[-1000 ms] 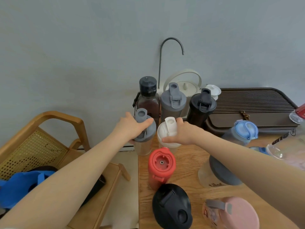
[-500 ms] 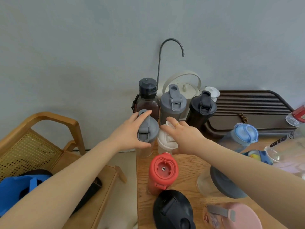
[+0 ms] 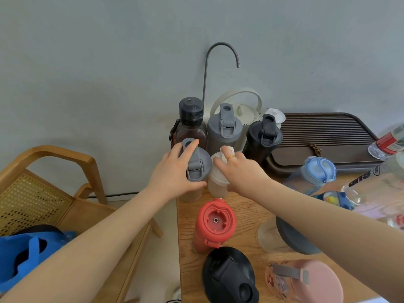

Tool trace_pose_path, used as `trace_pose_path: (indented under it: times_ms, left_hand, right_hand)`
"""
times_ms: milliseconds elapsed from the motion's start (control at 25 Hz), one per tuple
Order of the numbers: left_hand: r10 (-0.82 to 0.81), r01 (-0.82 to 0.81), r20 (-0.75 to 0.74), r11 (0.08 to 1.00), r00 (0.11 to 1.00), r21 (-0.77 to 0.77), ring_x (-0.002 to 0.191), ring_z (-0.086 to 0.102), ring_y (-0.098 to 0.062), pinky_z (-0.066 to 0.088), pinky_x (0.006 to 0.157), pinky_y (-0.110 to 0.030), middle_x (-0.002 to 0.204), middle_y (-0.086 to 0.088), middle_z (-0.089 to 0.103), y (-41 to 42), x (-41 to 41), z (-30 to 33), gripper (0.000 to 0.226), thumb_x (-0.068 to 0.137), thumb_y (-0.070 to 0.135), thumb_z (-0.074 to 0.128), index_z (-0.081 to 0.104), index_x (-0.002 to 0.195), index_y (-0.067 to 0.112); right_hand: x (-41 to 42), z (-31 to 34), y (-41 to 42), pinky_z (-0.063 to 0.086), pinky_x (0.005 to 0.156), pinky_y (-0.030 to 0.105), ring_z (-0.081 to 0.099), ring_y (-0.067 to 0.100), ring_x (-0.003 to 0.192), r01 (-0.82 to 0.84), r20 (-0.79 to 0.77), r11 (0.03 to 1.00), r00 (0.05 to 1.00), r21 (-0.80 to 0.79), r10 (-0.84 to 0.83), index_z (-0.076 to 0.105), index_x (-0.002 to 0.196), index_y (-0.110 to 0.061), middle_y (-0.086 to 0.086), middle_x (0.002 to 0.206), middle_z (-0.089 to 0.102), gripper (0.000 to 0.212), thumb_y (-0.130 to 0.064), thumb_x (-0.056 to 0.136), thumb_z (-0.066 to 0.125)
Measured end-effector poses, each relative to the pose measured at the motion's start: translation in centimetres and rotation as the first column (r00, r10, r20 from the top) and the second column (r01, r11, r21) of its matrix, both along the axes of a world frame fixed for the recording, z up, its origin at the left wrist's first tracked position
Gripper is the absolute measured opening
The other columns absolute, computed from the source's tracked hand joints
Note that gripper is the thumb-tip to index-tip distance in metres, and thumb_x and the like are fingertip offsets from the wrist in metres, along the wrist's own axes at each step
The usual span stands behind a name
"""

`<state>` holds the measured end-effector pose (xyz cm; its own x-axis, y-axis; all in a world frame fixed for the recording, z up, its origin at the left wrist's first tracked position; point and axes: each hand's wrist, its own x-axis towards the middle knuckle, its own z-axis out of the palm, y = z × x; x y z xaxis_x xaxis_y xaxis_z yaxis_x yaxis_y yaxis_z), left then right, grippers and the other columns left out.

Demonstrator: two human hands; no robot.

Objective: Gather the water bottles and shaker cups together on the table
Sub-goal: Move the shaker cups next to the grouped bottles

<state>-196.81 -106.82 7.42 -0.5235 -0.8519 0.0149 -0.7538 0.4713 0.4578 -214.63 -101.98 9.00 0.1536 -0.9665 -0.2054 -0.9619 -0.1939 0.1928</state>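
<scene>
My left hand (image 3: 172, 173) grips the grey lid of a clear shaker cup (image 3: 196, 167) at the table's left edge. Beside it, my right hand (image 3: 240, 171) rests on the top of a white shaker cup (image 3: 216, 184), fingers curled over the lid. Behind them stand a dark brown bottle (image 3: 191, 125), a grey shaker (image 3: 224, 130) and a black shaker (image 3: 262, 136). A red bottle (image 3: 215, 224), a black-lidded bottle (image 3: 229, 276) and a pink cup (image 3: 306, 281) stand nearer me. A blue-lidded bottle (image 3: 314, 173) is at the right.
The wooden table (image 3: 244, 217) ends at its left edge near my left hand. A dark slatted tea tray (image 3: 328, 132) and a white kettle (image 3: 242, 108) sit at the back. A wooden chair (image 3: 54, 189) with a blue bag (image 3: 26, 252) stands left. A clear grey-lidded cup (image 3: 282, 235) lies under my right forearm.
Both hands have shifted on the two front shaker cups, drawing them closer together. My left hand turned further over the grey lid; my right hand moved on top of the white lid.
</scene>
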Motion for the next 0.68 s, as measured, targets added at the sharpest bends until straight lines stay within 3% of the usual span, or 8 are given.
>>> trace_pose_path:
  times_ms: [80, 160, 280, 360, 440, 560, 640, 680]
  left_hand:
    - [0.01, -0.01, 0.032, 1.0, 0.999, -0.017, 0.138, 0.015, -0.029, 0.025, 0.109, -0.045, 0.154, -0.006, 0.011, 0.4, 0.3, 0.6, 0.096, 0.068, 0.062, 0.064, 0.013, 0.145, 0.033]
    - [0.054, -0.057, -0.046, 0.997, 0.997, -0.056, 0.14, 0.01, -0.029, 0.019, 0.112, -0.045, 0.155, -0.009, 0.007, 0.9, 0.4, 1.8, 0.083, 0.073, 0.06, 0.055, 0.023, 0.143, 0.028]
    - [-0.016, -0.007, -0.079, 0.959, 0.997, -0.282, 0.133, 0.027, -0.034, 0.028, 0.107, -0.048, 0.146, -0.015, 0.031, 1.9, -1.1, 5.1, 0.067, 0.079, 0.043, 0.05, 0.034, 0.139, 0.015]
    - [-0.161, 0.111, -0.12, 0.931, 0.98, -0.349, 0.124, 0.043, -0.028, 0.036, 0.101, -0.04, 0.131, -0.01, 0.052, 3.2, -3.1, 8.1, 0.064, 0.079, 0.043, 0.041, 0.037, 0.136, 0.015]
    - [-0.297, 0.242, -0.168, 0.927, 0.94, -0.287, 0.111, 0.054, -0.017, 0.044, 0.091, -0.032, 0.117, 0.001, 0.062, 5.5, -5.7, 10.9, 0.058, 0.078, 0.046, 0.041, 0.042, 0.131, 0.022]
    - [-0.398, 0.371, -0.111, 0.906, 0.911, -0.204, 0.096, 0.059, -0.011, 0.052, 0.082, -0.039, 0.104, 0.009, 0.063, 8.7, -10.1, 12.1, 0.036, 0.082, 0.043, 0.051, 0.054, 0.112, 0.025]
    - [-0.408, 0.408, 0.004, 0.911, 0.913, -0.068, 0.097, 0.056, -0.011, 0.049, 0.085, -0.042, 0.105, 0.011, 0.06, 10.8, -12.7, 11.0, 0.034, 0.082, 0.042, 0.058, 0.052, 0.112, 0.027]
    - [-0.406, 0.404, 0.086, 0.914, 0.91, 0.037, 0.1, 0.054, -0.011, 0.048, 0.087, -0.041, 0.11, 0.011, 0.057, 11.6, -13.6, 10.1, 0.045, 0.078, 0.045, 0.063, 0.048, 0.117, 0.028]
  right_hand:
    - [-1.1, 1.8, 0.4, 0.05, 0.069, 0.04, 0.049, 0.032, 0.113, -0.014, 0.12, 1.0, 0.993, -0.004, 0.015, 0.03, 0.132, -0.02, 0.009, 0.149, 0.017, 0.069, -0.038, 0.077, 0.068]
    - [-3.3, 3.9, 1.3, 0.052, 0.072, 0.04, 0.05, 0.028, 0.117, -0.024, 0.246, 0.993, 0.968, -0.119, 0.053, 0.04, 0.128, -0.021, 0.005, 0.152, 0.017, 0.054, -0.037, 0.081, 0.064]
    - [-8.2, 6.4, 3.4, 0.053, 0.079, 0.044, 0.055, 0.028, 0.113, 0.034, 0.357, 0.965, 0.932, -0.261, 0.064, 0.053, 0.118, -0.017, 0.006, 0.15, 0.028, 0.036, -0.024, 0.084, 0.061]
    - [-11.8, 7.2, 4.7, 0.05, 0.083, 0.044, 0.059, 0.032, 0.106, 0.098, 0.403, 0.943, 0.914, -0.318, 0.041, 0.059, 0.112, -0.013, 0.009, 0.141, 0.041, 0.029, -0.016, 0.083, 0.061]
    - [-15.5, 7.1, 5.8, 0.046, 0.088, 0.041, 0.058, 0.033, 0.107, 0.179, 0.441, 0.931, 0.897, -0.317, -0.022, 0.062, 0.108, -0.01, 0.011, 0.129, 0.054, 0.025, -0.014, 0.083, 0.06]
    - [-19.0, 5.3, 7.9, 0.039, 0.086, 0.031, 0.056, 0.03, 0.106, 0.183, 0.444, 0.975, 0.889, -0.124, -0.111, 0.062, 0.105, -0.01, 0.011, 0.113, 0.061, 0.029, -0.026, 0.082, 0.054]
    - [-19.9, 3.5, 9.7, 0.04, 0.094, 0.035, 0.052, 0.03, 0.113, 0.084, 0.43, 0.996, 0.899, 0.007, -0.079, 0.06, 0.111, -0.012, 0.01, 0.119, 0.058, 0.028, -0.022, 0.085, 0.056]
    - [-19.6, 2.9, 10.5, 0.038, 0.101, 0.036, 0.047, 0.027, 0.12, 0.025, 0.444, 0.998, 0.895, 0.052, -0.045, 0.056, 0.118, -0.013, 0.009, 0.127, 0.054, 0.031, -0.021, 0.088, 0.055]
